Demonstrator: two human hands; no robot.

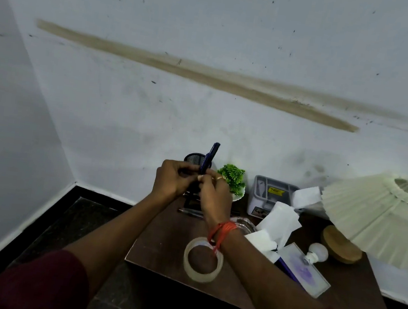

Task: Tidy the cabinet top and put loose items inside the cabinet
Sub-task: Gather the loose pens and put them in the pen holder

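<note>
Centre frame: left hand (171,181) and right hand (214,194) both pinch the blue pen (210,156), which stands upright by the mesh cup (192,158) at the back of the cabinet top (161,231). Step, likely: collecting pens. Next calls for lowering the pen tip-first into the cup. Tape roll (203,263), lower centre, not yet stowed.

I see dark maroon sleeves (32,284) on both arms, forearms bare; orange-red thread band (221,230) tied round right wrist; gold ring (219,178) on a finger of the right hand (214,198)
</note>
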